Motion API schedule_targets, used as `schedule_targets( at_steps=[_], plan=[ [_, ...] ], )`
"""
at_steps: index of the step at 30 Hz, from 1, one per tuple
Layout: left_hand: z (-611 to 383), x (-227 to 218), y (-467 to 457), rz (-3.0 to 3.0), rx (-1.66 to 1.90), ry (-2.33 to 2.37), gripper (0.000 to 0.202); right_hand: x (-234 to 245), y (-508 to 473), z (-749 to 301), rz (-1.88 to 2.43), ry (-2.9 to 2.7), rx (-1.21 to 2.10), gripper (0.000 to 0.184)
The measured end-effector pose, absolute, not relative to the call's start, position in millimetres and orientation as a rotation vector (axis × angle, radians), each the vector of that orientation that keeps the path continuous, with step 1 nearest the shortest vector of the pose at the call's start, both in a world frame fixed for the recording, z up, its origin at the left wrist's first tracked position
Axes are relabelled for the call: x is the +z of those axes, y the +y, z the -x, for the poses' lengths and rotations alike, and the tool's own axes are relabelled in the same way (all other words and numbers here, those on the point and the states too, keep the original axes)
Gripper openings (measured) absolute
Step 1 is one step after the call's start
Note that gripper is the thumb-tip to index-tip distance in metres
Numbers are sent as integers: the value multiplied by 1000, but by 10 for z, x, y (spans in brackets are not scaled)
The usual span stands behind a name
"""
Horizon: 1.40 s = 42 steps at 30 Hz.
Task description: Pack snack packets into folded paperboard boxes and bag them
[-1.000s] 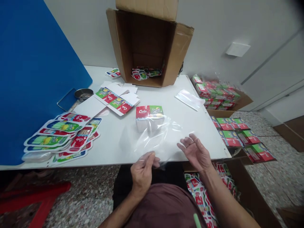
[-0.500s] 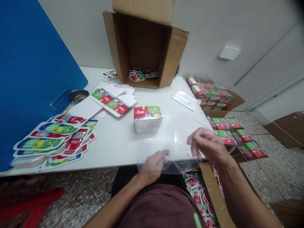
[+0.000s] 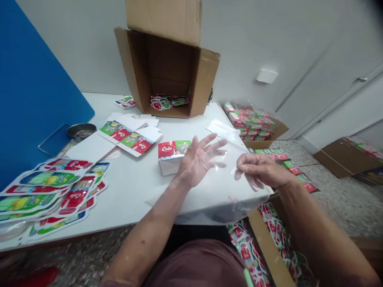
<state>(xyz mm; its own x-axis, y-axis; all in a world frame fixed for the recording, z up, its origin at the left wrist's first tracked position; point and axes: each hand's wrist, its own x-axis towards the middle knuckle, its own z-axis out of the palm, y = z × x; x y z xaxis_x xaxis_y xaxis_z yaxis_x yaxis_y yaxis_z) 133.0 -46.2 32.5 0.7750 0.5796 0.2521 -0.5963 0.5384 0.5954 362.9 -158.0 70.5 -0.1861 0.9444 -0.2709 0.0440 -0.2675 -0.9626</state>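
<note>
My left hand (image 3: 199, 161) is raised over the table with its palm up and fingers spread, holding nothing. Glints on a clear plastic bag (image 3: 223, 210) show around that hand and forearm; whether the hand is inside or behind the film is hard to tell. With thumb and fingers pinched, my right hand (image 3: 260, 169) grips the bag's transparent film. The lower part of the bag droops over the table's front edge. Partly covered by my left hand, a small Cola and Sprite box (image 3: 169, 156) stands upright on the table.
Flat printed packs (image 3: 54, 191) are piled at the left, beside printed card sheets (image 3: 127, 137) and a metal bowl (image 3: 81, 130). An opened carton (image 3: 167, 71) stands at the back. More clear bags (image 3: 223, 129) lie at the right. Filled boxes (image 3: 251, 121) stand beyond the table.
My left hand has moved up and forward from the table's front edge, and its fingers have spread. My right hand stays pinched. The view has shifted somewhat to the right.
</note>
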Motion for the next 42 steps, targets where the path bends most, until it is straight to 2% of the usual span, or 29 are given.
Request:
schedule_targets(
  at_steps=[2,4,9,10,14,17,20,21,23,25,27,34,38,42],
  plan=[
    [-1285,291,-428,-759,681,-1,75,686,-1532,-3647,1346,-1252,1587,26],
    [-1231,268,-404,-889,665,4,77,657,-1469,-3645,1354,-1255,1614,28],
    [-1032,285,-415,-1283,616,106,29,575,-1304,-3626,1326,-1287,1724,29],
    [-989,290,-429,-1315,607,144,25,555,-1281,-3638,1313,-1294,1743,28],
    [-846,245,-502,-1223,817,230,27,393,-1272,-3739,1142,-1345,1756,28],
    [-778,149,-556,-1031,1091,250,23,167,-1343,-3753,843,-1285,1606,38],
    [-739,49,-609,-931,1177,307,21,-56,-1404,-3607,680,-1214,1437,50],
    [-731,24,-625,-914,1191,329,21,-109,-1412,-3531,675,-1210,1399,50],
    [-714,-12,-656,-878,1218,359,23,-175,-1403,-3371,704,-1210,1331,36],
    [-692,-28,-681,-825,1235,369,26,-194,-1371,-3225,735,-1174,1275,19],
    [-654,-33,-700,-768,1227,379,28,-182,-1329,-3108,737,-1085,1239,14],
    [-347,-113,-791,-868,1073,492,29,-130,-1237,-2905,770,-799,1118,21],
    [-130,-215,-829,-1016,916,657,28,-267,-1205,-2882,883,-745,1242,29],
    [33,-324,-758,-1278,976,927,25,-468,-1139,-2907,1001,-876,1445,32]
  ],
)
